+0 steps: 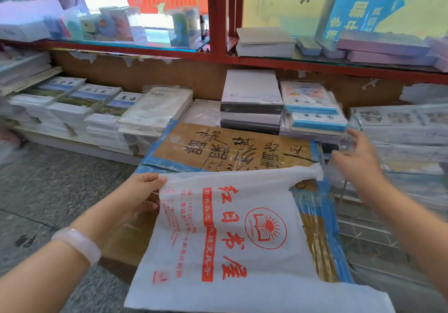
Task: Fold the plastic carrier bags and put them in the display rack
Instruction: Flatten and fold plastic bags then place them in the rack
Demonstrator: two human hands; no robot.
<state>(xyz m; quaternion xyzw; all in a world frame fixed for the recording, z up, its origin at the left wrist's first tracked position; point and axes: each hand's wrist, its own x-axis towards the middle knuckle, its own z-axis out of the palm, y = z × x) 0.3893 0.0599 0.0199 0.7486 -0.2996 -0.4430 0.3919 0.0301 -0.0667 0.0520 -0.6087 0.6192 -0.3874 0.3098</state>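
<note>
A white plastic carrier bag [242, 240] with red print lies spread flat on a taped brown cardboard box [218, 147], handles pointing away from me. My left hand [143, 191] pinches the bag's far left handle corner between thumb and fingers. The right handle [312, 170] lies stretched out and loose. Just beyond it hovers my right hand [356, 160], fingers apart, close to some clear plastic wrap; it holds none of the bag. A wire display rack [363, 230] stands to the right of the box, partly hidden behind my right forearm.
Stacks of wrapped exercise books [155, 109] and paper reams [251, 99] fill the low shelf behind the box. A red-framed glass shelf [218, 53] hangs above them. Grey stone floor [48, 191] lies on the left. More wrapped packs [407, 123] pile up at the right.
</note>
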